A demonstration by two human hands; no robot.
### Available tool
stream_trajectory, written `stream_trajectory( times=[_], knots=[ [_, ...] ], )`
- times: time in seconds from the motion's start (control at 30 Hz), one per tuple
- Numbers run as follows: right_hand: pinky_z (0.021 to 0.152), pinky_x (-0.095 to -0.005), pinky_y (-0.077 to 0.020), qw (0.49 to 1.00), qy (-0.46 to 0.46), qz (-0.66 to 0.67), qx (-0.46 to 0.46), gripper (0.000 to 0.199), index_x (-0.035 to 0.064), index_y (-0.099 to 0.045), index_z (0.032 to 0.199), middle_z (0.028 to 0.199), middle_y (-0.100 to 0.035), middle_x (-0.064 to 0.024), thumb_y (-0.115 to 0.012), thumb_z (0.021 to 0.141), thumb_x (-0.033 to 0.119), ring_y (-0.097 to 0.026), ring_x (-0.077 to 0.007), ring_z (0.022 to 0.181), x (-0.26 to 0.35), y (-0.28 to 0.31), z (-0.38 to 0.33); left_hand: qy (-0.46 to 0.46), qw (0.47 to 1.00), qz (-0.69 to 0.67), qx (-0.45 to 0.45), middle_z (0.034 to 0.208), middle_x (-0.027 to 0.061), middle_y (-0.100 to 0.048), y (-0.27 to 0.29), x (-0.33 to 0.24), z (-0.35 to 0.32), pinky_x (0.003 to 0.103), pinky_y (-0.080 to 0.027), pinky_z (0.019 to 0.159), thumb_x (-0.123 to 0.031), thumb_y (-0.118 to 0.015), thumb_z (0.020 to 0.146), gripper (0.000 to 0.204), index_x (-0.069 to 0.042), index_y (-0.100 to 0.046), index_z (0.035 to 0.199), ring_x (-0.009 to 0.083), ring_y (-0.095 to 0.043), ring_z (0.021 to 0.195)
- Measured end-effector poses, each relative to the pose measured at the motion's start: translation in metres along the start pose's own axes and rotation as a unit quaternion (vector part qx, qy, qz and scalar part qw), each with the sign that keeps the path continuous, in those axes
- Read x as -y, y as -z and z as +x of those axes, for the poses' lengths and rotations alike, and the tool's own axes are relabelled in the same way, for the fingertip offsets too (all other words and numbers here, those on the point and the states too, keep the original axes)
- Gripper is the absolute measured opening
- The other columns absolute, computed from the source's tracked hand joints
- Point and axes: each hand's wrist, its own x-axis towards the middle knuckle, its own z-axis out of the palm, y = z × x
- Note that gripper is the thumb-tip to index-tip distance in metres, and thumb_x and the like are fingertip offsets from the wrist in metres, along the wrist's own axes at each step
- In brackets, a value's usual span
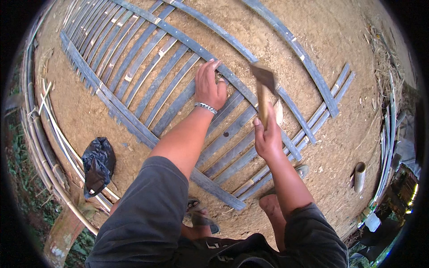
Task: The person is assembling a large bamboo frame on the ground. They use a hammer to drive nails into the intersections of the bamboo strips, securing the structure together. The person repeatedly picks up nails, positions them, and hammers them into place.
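My right hand (269,137) is wrapped around the wooden handle of a hatchet (264,77), whose dark broad head is blurred and raised above the slats. My left hand (209,87), a chain bracelet at its wrist, rests with curled fingers on a long grey bamboo slat (187,41). Thumb and forefinger come close together at the slat's edge; whatever lies between them is too small to name. Beneath this slat run many crosswise bamboo slats (229,152), forming a lattice on the ground. Another long slat (129,121) borders the lattice on the near left.
A black plastic bag (97,166) lies on the dirt at left, beside long bamboo poles (39,147). More long slats (292,42) stretch across the far side. A short bamboo tube (359,177) lies at right. My feet are close to the lattice's near edge.
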Motion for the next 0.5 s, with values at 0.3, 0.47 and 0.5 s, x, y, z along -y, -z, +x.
stream_trajectory(
  times=[0.3, 0.47, 0.5],
  knots=[
    [0.099, -0.0533, -0.0519, 0.999, 0.008, -0.039, 0.015, 0.051, 0.0127, -0.039, 0.151, 0.138, -0.06, -0.0274, -0.057, 0.104, 0.016, -0.061, -0.0507, 0.12, 0.006, -0.018, 0.009, 0.001, 1.0, 0.016, 0.007, 0.133, 0.0172, -0.068, -0.004, 0.005, -0.002, 0.055, -0.032, 0.117, -0.003, -0.045, 0.088, 0.048, 0.004, -0.043, 0.135, 0.0429, -0.056, 0.126],
    [0.095, -0.052, -0.0531, 0.998, 0.01, -0.057, -0.012, 0.051, 0.0085, -0.039, 0.151, 0.128, -0.064, -0.0302, -0.057, 0.103, 0.014, -0.064, -0.0499, 0.115, 0.002, -0.016, 0.014, 0.019, 0.999, 0.026, 0.022, 0.133, 0.0172, -0.067, -0.005, 0.003, -0.003, 0.056, -0.032, 0.118, -0.004, -0.045, 0.088, 0.048, 0.004, -0.043, 0.135, 0.0418, -0.055, 0.128],
    [0.096, -0.0514, -0.053, 1.0, 0.01, -0.007, -0.023, 0.051, 0.0073, -0.039, 0.151, 0.128, -0.064, -0.0303, -0.057, 0.103, 0.014, -0.065, -0.0497, 0.115, 0.005, -0.015, 0.012, 0.027, 0.999, 0.021, 0.027, 0.134, 0.0172, -0.066, -0.004, 0.005, -0.002, 0.057, -0.031, 0.119, -0.005, -0.046, 0.088, 0.048, 0.002, -0.043, 0.135, 0.0409, -0.054, 0.13]
  ],
)
